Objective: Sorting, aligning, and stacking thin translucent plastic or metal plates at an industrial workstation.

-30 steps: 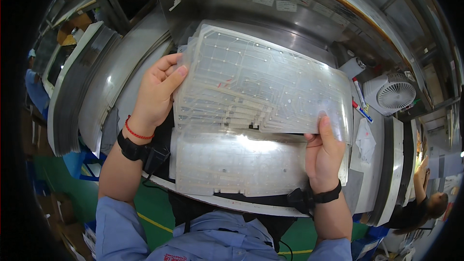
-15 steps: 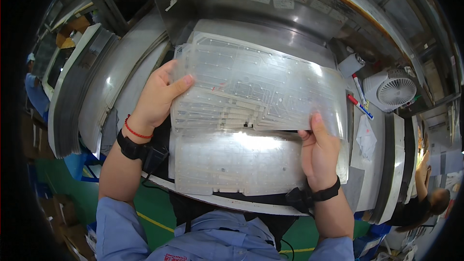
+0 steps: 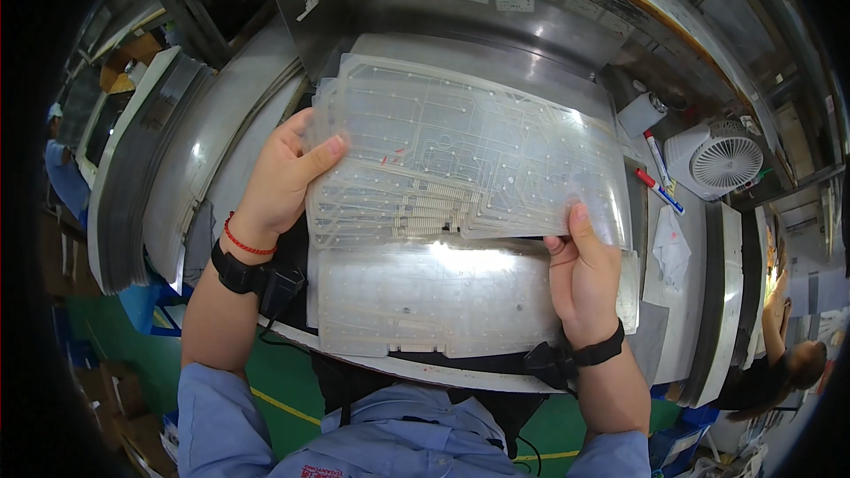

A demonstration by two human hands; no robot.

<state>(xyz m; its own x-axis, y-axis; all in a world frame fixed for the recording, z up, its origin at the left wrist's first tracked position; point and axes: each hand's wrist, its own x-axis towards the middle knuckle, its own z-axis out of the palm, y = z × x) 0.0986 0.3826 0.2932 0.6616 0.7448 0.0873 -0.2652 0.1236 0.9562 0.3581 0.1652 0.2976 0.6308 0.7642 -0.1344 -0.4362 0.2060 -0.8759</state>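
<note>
I hold up a clear plastic circuit sheet [image 3: 460,155], printed with fine traces and dots, over the metal bench [image 3: 531,35]. My left hand [image 3: 283,173] grips its left edge, thumb on top. My right hand [image 3: 584,274] pinches its lower right edge, thumb pressed on the film. The sheet looks like more than one thin layer held together. Below it, a stack of similar translucent sheets [image 3: 425,301] lies flat on the bench in front of me.
Stacks of grey sheets [image 3: 142,186] stand at the left. A small white fan [image 3: 722,159], marker pens [image 3: 657,179], a small white cylinder [image 3: 639,113] and a crumpled cloth [image 3: 671,248] lie at the right. Another person [image 3: 788,363] sits at the far right.
The held sheet has shifted slightly left and tilted, and my right hand has slid lower along its right edge. Both hands keep their grip.
</note>
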